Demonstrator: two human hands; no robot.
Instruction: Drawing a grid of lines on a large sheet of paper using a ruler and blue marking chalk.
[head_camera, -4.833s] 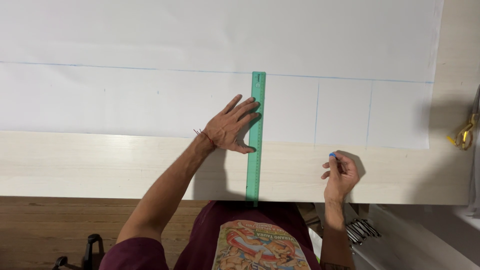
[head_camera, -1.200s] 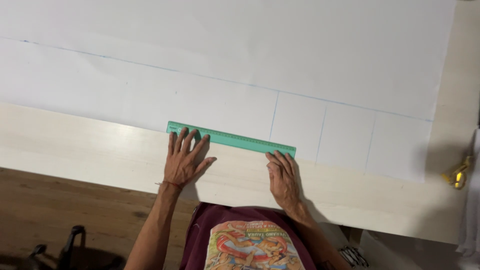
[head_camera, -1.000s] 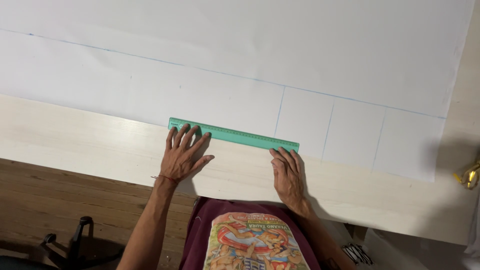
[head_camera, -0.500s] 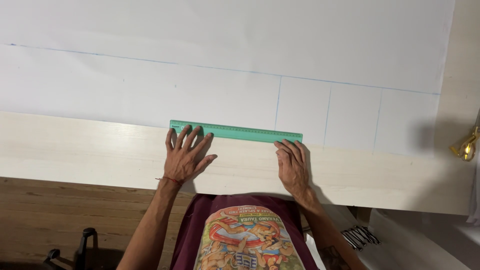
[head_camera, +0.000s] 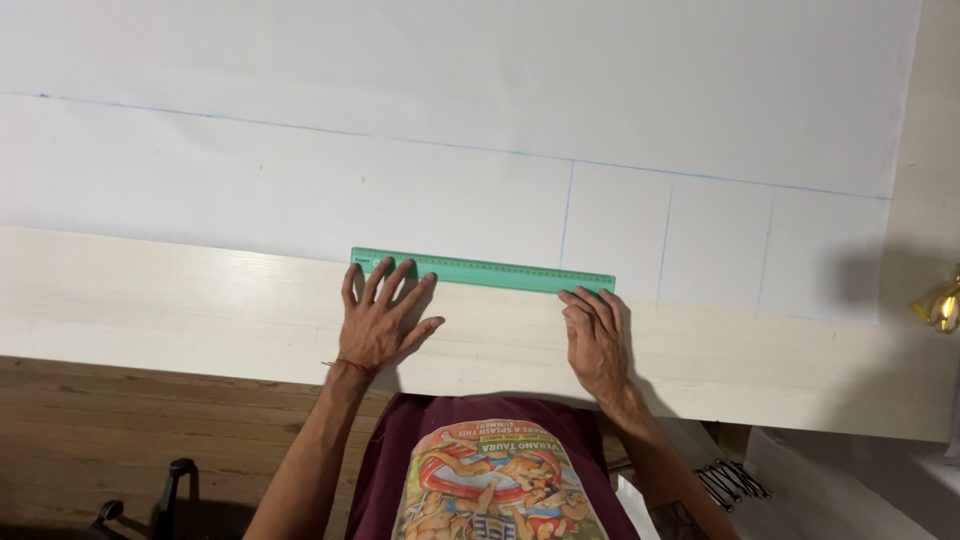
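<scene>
Pale wooden table (head_camera: 150, 300), white paper sheet (head_camera: 450, 120), flat spread hands (head_camera: 380, 325) (head_camera: 597, 340) pressing green ruler (head_camera: 490, 271), plank floor (head_camera: 150, 440)

A craft or drafting workshop, long pale wooden worktable (head_camera: 150, 310), large white sheet (head_camera: 450, 120) ruled with blue lines beyond the hands, green ruler (head_camera: 482, 271), wooden plank floor (head_camera: 120, 420) below
</scene>
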